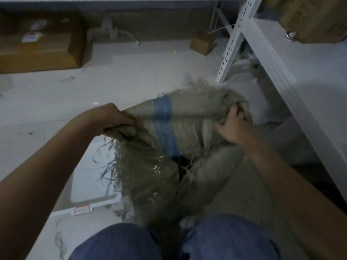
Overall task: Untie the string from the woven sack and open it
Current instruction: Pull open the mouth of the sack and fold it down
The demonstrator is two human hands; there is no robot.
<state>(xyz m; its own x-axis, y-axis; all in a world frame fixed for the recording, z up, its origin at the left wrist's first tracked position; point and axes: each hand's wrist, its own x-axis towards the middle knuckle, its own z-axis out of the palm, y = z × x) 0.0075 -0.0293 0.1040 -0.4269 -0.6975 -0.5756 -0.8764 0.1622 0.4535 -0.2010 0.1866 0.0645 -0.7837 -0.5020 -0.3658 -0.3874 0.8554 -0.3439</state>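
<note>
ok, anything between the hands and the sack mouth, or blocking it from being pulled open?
Nothing visible. The left hand and right hand both already grip the frayed rim of the grey-green woven sack with a blue stripe; a dark gap shows at the mouth. No string visible.

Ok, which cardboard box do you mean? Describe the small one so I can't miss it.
Start at the white metal shelving on the right. Just left of its perforated upright, the small cardboard box sits alone on the pale floor, much smaller than the big box far left.
</note>
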